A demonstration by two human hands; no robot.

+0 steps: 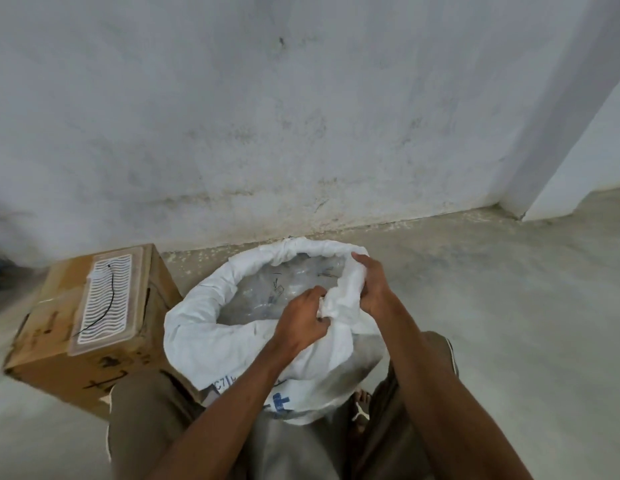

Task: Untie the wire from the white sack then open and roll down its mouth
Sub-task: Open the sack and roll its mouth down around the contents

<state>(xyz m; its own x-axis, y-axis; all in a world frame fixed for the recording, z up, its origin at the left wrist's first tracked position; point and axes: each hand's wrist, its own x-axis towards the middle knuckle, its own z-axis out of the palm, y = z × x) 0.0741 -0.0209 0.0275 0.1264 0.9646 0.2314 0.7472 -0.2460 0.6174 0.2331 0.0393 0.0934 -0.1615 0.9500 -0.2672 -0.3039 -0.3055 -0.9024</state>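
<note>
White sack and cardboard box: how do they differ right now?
The white sack is soft, open-mouthed and gripped by both hands; the cardboard box is rigid, closed and untouched. The sack holds clear plastic; the box carries the black wire on top. Both sit on the floor.

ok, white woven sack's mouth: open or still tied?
Open. The white woven sack gapes, its rim rolled outward, clear plastic visible inside. Left hand and right hand grip the rim. A thin black wire lies on the cardboard box.

Your left hand (303, 322) hides its fingertips in the white sack (204, 327) rim; the clear contents (256, 299) blur; the sack base lies behind your forearms.
</note>
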